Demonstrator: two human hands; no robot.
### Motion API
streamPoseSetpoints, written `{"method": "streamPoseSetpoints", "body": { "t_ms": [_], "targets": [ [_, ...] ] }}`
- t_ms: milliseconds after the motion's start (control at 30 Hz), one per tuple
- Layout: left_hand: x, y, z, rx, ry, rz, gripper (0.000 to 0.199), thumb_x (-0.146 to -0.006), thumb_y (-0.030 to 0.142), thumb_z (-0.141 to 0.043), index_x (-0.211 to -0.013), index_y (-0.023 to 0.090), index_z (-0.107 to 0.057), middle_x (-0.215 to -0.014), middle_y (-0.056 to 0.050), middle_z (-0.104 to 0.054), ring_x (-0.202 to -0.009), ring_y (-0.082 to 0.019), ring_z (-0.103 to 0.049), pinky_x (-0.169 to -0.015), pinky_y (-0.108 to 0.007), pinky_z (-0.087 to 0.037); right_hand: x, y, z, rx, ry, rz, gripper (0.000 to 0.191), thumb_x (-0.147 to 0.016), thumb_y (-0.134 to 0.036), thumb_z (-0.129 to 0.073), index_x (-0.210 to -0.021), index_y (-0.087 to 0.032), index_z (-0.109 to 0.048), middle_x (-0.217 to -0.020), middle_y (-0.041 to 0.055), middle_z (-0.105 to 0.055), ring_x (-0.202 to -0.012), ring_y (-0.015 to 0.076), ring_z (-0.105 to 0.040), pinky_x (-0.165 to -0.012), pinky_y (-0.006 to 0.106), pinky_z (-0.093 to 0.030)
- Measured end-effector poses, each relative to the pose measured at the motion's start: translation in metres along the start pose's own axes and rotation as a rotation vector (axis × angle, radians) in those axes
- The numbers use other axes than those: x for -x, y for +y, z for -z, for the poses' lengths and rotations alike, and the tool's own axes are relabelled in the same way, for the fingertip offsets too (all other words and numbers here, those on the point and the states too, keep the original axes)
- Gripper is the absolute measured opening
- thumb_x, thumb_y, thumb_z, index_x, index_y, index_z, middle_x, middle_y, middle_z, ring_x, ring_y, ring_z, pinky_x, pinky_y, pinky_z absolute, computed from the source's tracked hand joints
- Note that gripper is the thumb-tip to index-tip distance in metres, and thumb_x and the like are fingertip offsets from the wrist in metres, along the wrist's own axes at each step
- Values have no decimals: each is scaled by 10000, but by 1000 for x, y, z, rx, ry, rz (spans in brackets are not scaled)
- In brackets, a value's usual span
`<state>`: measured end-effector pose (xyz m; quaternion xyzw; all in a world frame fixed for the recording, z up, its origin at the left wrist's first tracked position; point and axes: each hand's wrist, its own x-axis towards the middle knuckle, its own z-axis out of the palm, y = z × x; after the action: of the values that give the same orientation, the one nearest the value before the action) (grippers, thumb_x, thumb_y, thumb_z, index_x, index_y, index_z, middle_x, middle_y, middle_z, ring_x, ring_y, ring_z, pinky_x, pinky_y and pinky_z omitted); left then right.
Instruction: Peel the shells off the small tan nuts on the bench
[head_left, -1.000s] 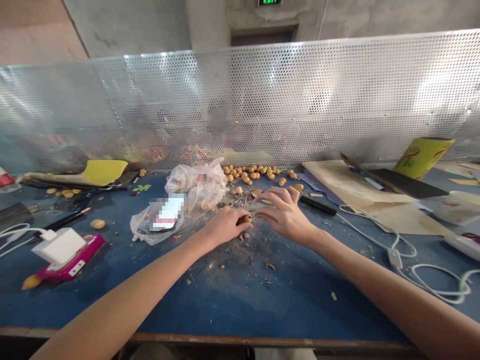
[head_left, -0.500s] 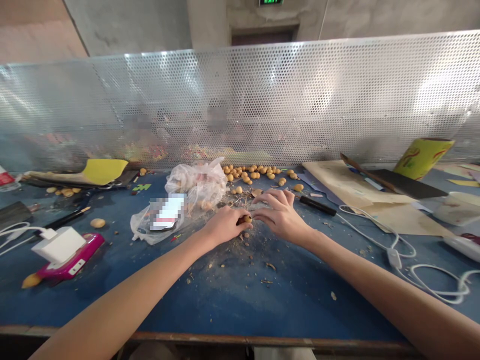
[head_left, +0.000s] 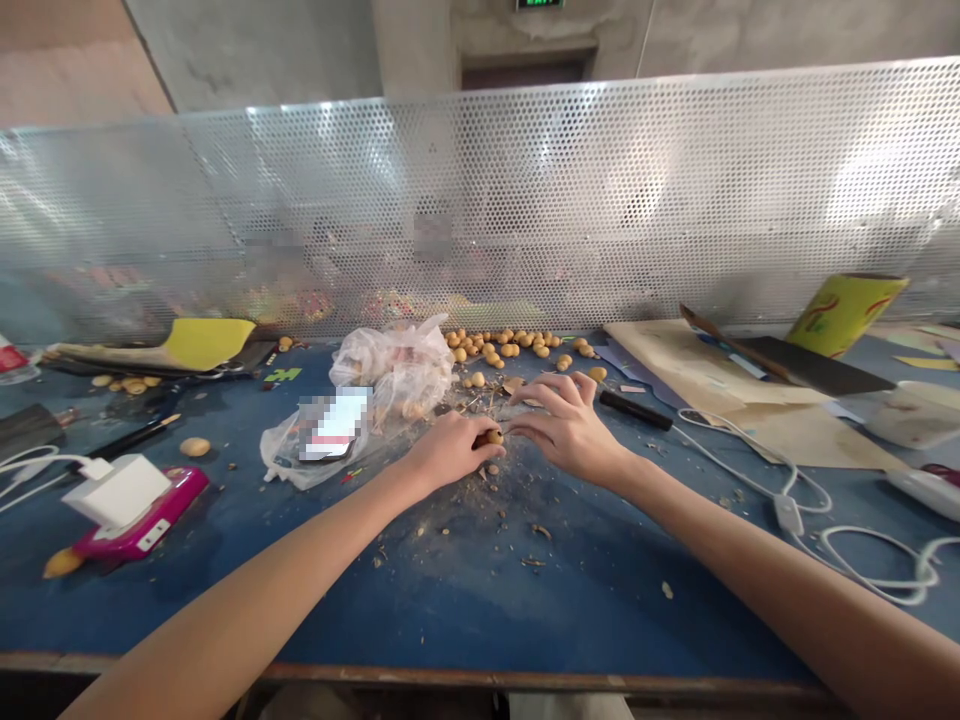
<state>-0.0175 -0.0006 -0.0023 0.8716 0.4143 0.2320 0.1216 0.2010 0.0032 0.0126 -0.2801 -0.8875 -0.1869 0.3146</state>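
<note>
Currently, from my remote station, I log 1 small round tan seed (head_left: 493, 437), held in the curled fingers of the left hand (head_left: 450, 452). The right hand (head_left: 568, 430) is half open, its fingertips at the seed; I cannot tell whether it holds anything thin. Done so far, I judge: pale wood-like shavings (head_left: 469, 490) lie scattered on the blue table (head_left: 480, 620). Left, as far as I can judge: a loose cluster of tan seeds (head_left: 495, 345) lying beyond a crumpled clear plastic bag (head_left: 390, 365), near the perforated metal screen (head_left: 480, 210).
</note>
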Motion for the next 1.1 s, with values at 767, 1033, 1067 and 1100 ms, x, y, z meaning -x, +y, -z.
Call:
{"method": "streamPoseSetpoints", "body": {
  "t_ms": [767,1033,1067,1100],
  "targets": [
    [0,1,1,2,-8,20,213,-903,389,-604,-939,197,-689,-683,2,-667,-602,-129,-579,-578,-246,-367,0,-2,1,-38,-30,-21,171,-956,-272,-561,-907,-271,-724,-1171,31,-655,-1144,249,-473,-974,465,-250],
    [1,2,1,-1,-5,24,242,-907,408,-585,-945,196,-696,-693,-5,-672,-608,-130,-586,-581,-245,-374,1,0,1,-36,-5,-20,187,-967,-291,-544,-902,-278,-719,-1161,22,-662,-1137,241,-479,-971,460,-242],
    [1,2,1,-3,-5,23,244,-908,409,-583,-948,197,-698,-691,-6,-671,-608,-132,-588,-584,-247,-378,1,-1,1,-37,-14,-20,188,-967,-291,-543,-903,-276,-719,-1162,24,-661,-1139,242,-478,-973,461,-244],
    [1,2,2,-7,-3,23,242,-907,408,-586,-951,198,-699,-690,-6,-672,-608,-135,-590,-587,-248,-382,1,-1,1,-38,-24,-17,191,-967,-283,-542,-901,-273,-721,-1162,27,-661,-1140,244,-477,-974,461,-247]
  ]
}}
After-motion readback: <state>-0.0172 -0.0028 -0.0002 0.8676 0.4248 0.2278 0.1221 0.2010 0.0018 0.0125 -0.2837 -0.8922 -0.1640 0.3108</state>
